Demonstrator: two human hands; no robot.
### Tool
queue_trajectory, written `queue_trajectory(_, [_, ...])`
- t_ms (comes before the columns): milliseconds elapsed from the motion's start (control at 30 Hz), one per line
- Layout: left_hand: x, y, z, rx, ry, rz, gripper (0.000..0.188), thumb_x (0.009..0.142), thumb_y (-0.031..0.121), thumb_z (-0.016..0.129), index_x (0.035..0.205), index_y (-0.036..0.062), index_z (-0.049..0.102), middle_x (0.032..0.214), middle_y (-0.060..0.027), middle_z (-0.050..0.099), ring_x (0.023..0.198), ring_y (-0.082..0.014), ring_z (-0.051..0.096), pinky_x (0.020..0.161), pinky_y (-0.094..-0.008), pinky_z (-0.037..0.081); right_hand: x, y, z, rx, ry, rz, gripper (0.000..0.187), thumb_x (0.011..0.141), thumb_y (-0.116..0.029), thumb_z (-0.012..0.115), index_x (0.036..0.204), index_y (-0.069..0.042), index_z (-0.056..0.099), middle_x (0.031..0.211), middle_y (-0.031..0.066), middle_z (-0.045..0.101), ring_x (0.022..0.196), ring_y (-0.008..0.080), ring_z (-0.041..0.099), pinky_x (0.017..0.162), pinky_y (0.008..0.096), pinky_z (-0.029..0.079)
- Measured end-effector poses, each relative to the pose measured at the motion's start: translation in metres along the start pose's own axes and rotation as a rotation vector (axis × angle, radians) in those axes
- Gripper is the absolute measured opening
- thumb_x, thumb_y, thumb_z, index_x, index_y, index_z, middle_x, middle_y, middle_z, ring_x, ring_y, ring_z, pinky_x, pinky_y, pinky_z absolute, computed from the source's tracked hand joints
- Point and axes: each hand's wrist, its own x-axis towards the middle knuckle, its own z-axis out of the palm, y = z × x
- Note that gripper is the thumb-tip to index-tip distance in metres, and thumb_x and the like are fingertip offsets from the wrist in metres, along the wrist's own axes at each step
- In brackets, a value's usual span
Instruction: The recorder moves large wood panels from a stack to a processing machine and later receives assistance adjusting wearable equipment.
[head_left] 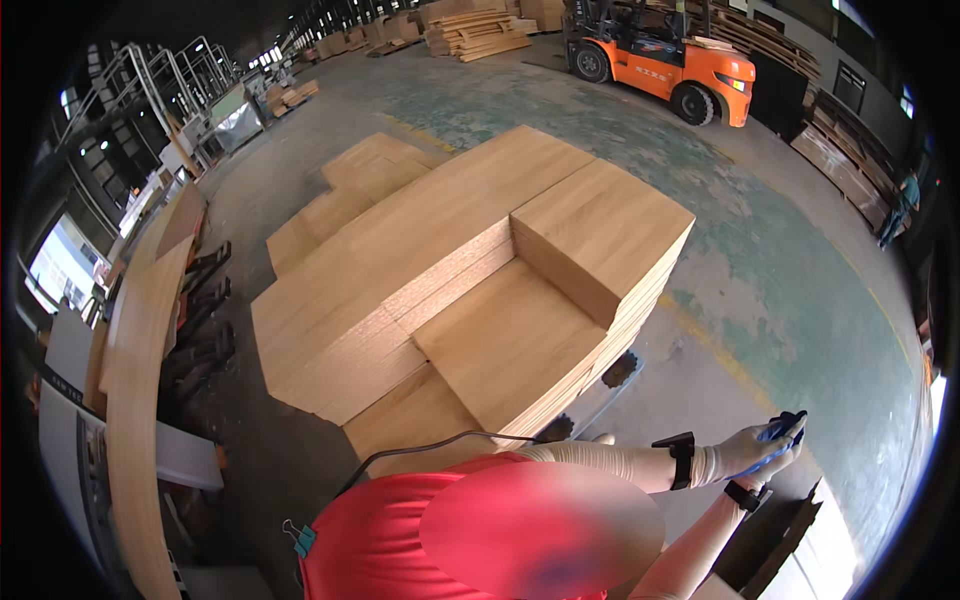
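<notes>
My two hands meet at the right, beyond the front edge of the boards, both in light gloves with blue palms. My left hand [738, 452] has its fingers stretched out, their dark blue tips showing. My right hand [780, 467] lies against it from below, and its fingers are mostly hidden. No object shows between them. In front of my body stands a big stack of wood-grain particleboard panels [430, 250]. Its near part steps down to a lower panel [515, 340], with a higher block of panels [605, 225] to the right.
Dark round wheel-like parts [620, 369] stick out beside the stack's base. A black cable [420, 447] runs along my red top. A long wood-toned board [135, 430] lies on machinery at the left. An orange forklift [655, 70] stands far right, and another person [903, 210] is at the right edge.
</notes>
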Motion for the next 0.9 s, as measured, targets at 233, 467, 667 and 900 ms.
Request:
queue_trajectory(233, [0.205, -0.060, -0.017, 0.218, -0.201, 0.103, 0.046, 0.107, 0.027, 0.047, 0.144, 0.0011, 0.048, 0.126, -0.0089, 0.064, 0.112, -0.0135, 0.057, 0.099, -0.0287, 0.043, 0.296, 0.075, -0.100, -0.429, 0.392, 0.034, 0.041, 0.101, -0.046, 0.056, 0.077, -0.013, 0.062, 0.066, -0.0006, 0.058, 0.057, 0.0108, 0.056, 0.053, 0.0252, 0.045])
queue_trajectory(467, [0.382, -0.028, -0.033, -0.020, -0.459, 0.013, 0.056, 0.107, 0.027, 0.042, 0.154, 0.0003, 0.029, 0.139, -0.0078, 0.045, 0.125, -0.0159, 0.044, 0.109, -0.0286, 0.034, 0.433, 0.088, -0.009, -0.257, 0.545, -0.145, 0.047, 0.102, -0.042, 0.057, 0.070, -0.006, 0.058, 0.056, -0.0001, 0.052, 0.043, 0.0112, 0.046, 0.040, 0.0278, 0.037])
queue_trajectory(667, [0.547, -0.033, -0.077, -0.032, -0.660, 0.266, 0.073, 0.103, 0.030, 0.051, 0.156, -0.0040, 0.015, 0.160, -0.0126, 0.027, 0.149, -0.0208, 0.023, 0.120, -0.0301, 0.017, 0.602, 0.165, 0.020, -0.354, 0.636, -0.186, 0.046, 0.102, -0.040, 0.056, 0.073, -0.004, 0.061, 0.060, -0.0011, 0.056, 0.054, 0.0112, 0.051, 0.052, 0.0300, 0.042])
queue_trajectory(900, [0.769, -0.074, -0.153, -0.033, -0.312, -0.132, 0.047, 0.099, 0.009, 0.053, 0.144, -0.0023, 0.045, 0.142, -0.0073, 0.053, 0.132, -0.0163, 0.048, 0.113, -0.0306, 0.032, 0.825, 0.279, 0.109, -0.380, 0.426, -0.085, 0.043, 0.101, -0.040, 0.057, 0.082, -0.003, 0.063, 0.066, 0.0030, 0.060, 0.060, 0.0134, 0.053, 0.059, 0.0317, 0.045])
